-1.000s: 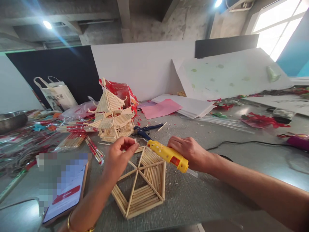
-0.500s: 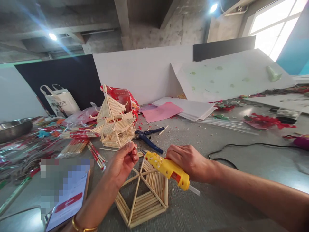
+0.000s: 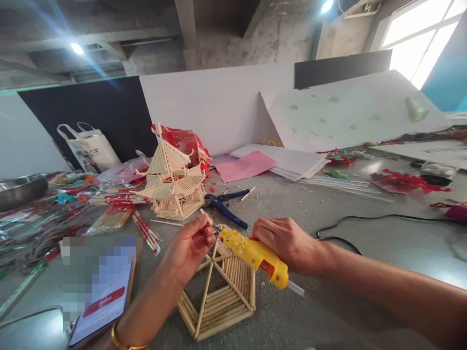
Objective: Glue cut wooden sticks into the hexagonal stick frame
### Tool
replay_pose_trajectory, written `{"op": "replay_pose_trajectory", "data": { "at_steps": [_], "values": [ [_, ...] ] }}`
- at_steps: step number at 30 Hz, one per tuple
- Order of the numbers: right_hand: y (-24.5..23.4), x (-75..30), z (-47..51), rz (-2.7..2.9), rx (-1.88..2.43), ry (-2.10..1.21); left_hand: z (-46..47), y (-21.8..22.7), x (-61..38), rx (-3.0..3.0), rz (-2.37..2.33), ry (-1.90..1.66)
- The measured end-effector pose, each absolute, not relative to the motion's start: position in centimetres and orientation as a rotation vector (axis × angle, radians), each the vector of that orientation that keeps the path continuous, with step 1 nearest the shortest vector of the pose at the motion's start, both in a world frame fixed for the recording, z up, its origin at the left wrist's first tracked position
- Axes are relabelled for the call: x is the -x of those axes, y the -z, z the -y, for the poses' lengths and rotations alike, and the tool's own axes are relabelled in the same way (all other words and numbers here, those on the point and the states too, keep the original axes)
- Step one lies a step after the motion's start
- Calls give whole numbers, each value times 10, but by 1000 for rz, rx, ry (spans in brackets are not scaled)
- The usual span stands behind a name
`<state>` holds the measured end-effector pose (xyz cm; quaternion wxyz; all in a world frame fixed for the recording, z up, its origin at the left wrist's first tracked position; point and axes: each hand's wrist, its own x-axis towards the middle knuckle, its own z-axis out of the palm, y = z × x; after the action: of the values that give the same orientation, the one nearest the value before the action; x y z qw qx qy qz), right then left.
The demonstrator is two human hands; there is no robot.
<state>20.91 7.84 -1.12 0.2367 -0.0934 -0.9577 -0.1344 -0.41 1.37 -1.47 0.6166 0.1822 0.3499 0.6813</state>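
Note:
My left hand pinches a short wooden stick between thumb and fingers, held just above the table. My right hand grips a yellow glue gun whose nozzle points at the end of that stick. Below both hands lies a flat hexagonal panel of wooden sticks on the grey table. A tiered pagoda model of sticks stands behind my left hand.
Blue-handled cutters lie beyond the hands. Bundles of sticks and a phone sit at the left. A black cable runs right. Pink paper, white sheets and a tote bag are behind.
The left hand has drawn the stick closer to the glue gun's nozzle, and the gun has tipped slightly toward it. The camera view shifted a little.

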Motion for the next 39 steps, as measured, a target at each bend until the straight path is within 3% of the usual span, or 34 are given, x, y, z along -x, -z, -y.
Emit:
{"op": "replay_pose_trajectory", "data": {
  "at_steps": [31,39],
  "values": [
    [12,-209,-82,2570,241,404,-14,14,4,-422,-801,-1546],
    [7,-230,-130,2582,981,479,-3,6,19,-1124,-1172,-1357]
  ]
}}
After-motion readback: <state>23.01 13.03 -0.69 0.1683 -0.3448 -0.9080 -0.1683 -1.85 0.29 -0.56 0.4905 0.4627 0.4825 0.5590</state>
